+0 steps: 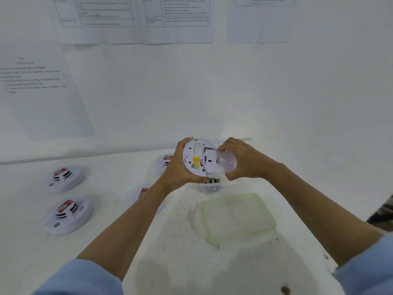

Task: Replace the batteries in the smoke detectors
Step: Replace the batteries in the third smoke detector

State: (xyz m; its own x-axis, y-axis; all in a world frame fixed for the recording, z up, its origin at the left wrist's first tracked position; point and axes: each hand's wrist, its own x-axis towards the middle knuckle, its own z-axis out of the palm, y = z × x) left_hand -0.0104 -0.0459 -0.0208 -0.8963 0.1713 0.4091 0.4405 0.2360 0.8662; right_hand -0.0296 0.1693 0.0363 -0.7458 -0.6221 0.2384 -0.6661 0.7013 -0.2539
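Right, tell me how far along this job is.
Done: the lid is off the battery tub. In hand: the left hand grips one detector, back showing, and the right hand holds a round cover against it. Left: four more detectors sit on the table; whether any have fresh batteries cannot be told.

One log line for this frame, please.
left hand: holds smoke detector, back to camera | right hand: grips round cover over it | batteries: in clear tub

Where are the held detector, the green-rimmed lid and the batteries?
held detector [195, 161]: head view, yellow label on its back.
green-rimmed lid [238, 217]: head view, clear middle panel.
batteries [212, 180]: head view, on their dark bodies.
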